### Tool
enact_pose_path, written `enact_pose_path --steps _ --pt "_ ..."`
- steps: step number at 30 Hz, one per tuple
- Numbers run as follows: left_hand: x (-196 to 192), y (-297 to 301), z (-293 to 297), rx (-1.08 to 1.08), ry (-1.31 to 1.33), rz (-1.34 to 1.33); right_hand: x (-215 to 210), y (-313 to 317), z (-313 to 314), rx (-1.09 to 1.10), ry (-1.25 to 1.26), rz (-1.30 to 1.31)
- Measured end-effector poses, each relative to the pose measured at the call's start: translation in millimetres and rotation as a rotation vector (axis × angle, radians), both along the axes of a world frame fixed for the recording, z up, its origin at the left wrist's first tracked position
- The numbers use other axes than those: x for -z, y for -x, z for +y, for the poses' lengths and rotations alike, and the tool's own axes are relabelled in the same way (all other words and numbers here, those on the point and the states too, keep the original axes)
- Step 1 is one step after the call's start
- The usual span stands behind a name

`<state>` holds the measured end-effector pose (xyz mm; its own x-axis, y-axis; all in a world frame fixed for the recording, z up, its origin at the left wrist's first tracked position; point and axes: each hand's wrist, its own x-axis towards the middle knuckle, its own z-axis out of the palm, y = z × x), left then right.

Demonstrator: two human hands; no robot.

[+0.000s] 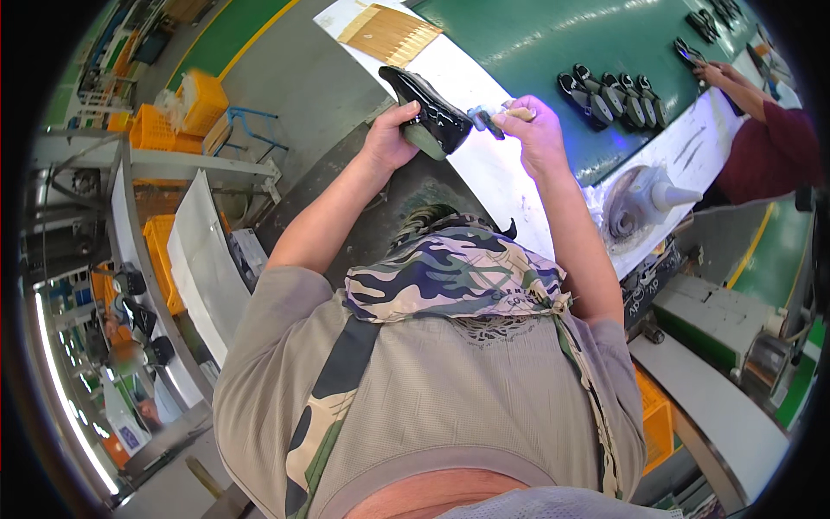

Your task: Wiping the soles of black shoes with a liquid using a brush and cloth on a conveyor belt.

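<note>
Green conveyor belt [536, 43] runs past a white bench edge [493, 164], carrying a row of black shoes [609, 97]. Left hand [389, 138] grips a glossy black shoe [428, 108] by its sole, above the bench edge. Right hand [536, 130] pinches a small brush [488, 117] against the heel. A loose hold could likely let the brush smear the glossy upper.

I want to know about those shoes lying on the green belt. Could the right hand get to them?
Probably yes: the right hand sits close to the row of black shoes with nothing between, though its fingers already hold a brush.
</note>
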<state>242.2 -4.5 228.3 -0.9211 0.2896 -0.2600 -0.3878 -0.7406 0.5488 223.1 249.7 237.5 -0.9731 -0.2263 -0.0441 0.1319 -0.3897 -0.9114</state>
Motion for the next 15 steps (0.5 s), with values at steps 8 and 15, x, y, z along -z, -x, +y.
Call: enact_pose_path --steps 8,15 --pt "-35.4 -24.5 -35.9 -0.38 0.51 0.307 -13.0 -4.2 -55.5 -0.036 0.017 -0.186" --pt "-149.4 -1.5 -142.6 -0.646 0.957 0.566 -14.9 12.4 -84.8 -0.213 0.252 -0.258"
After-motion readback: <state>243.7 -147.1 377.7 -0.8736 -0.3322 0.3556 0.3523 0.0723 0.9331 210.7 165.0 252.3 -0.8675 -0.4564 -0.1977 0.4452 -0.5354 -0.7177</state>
